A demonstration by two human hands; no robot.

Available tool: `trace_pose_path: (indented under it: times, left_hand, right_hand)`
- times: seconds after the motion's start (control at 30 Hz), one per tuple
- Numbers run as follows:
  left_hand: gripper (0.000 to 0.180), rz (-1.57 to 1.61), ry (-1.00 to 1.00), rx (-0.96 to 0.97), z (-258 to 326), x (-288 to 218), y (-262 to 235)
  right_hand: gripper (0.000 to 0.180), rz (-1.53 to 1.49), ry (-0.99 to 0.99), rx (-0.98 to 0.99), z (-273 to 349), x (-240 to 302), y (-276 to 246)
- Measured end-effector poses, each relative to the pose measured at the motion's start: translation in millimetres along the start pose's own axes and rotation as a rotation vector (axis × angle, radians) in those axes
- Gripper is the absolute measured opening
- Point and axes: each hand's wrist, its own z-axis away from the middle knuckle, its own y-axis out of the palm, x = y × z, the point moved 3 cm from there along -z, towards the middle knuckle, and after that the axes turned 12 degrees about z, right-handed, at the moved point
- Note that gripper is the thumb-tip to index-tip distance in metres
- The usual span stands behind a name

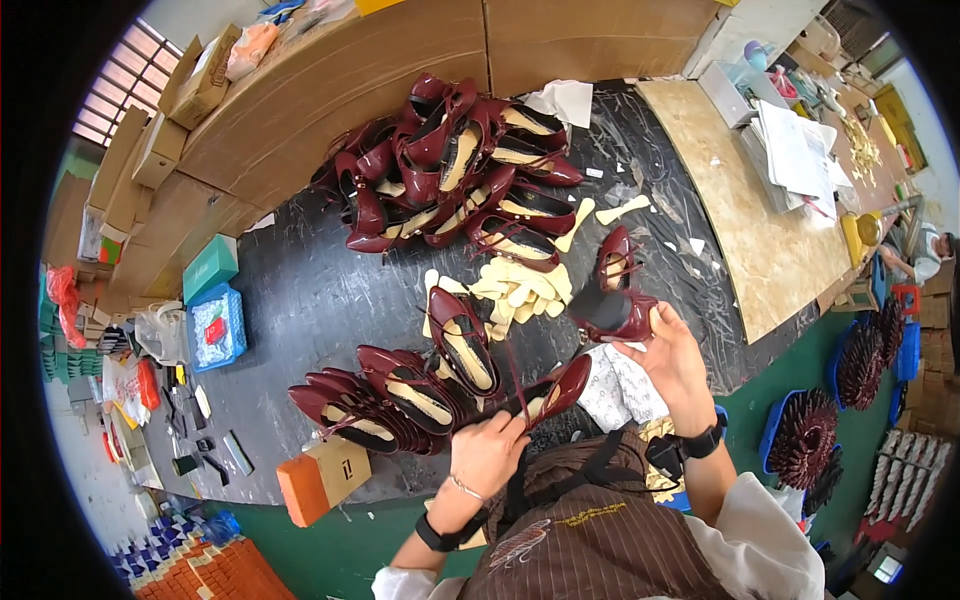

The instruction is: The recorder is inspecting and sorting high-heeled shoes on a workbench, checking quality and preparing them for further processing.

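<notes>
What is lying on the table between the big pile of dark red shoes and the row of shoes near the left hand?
In the head view, a heap of cream insoles and one dark red shoe lie between the pile and the row.

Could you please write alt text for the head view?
Seen from above, a person's left hand holds a dark red high-heeled shoe while the right hand grips another shoe over a black worktable. Heaped shoes and cream insoles lie beyond.
</notes>
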Motion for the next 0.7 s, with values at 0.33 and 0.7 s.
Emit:
trace_pose_path:
  times: [0.33, 0.7]
  left_hand:
    - [0.042, 0.239, -0.284, 0.025, 42, -30, 13]
    - [0.039, 0.222, -0.167, -0.132, 22, -48, -4]
  right_hand:
    - [0.024, -0.446, 0.236, 0.148, -7, 0, -36]
    - [0.019, -0.282, 0.188, 0.227, 29, -37, 30]
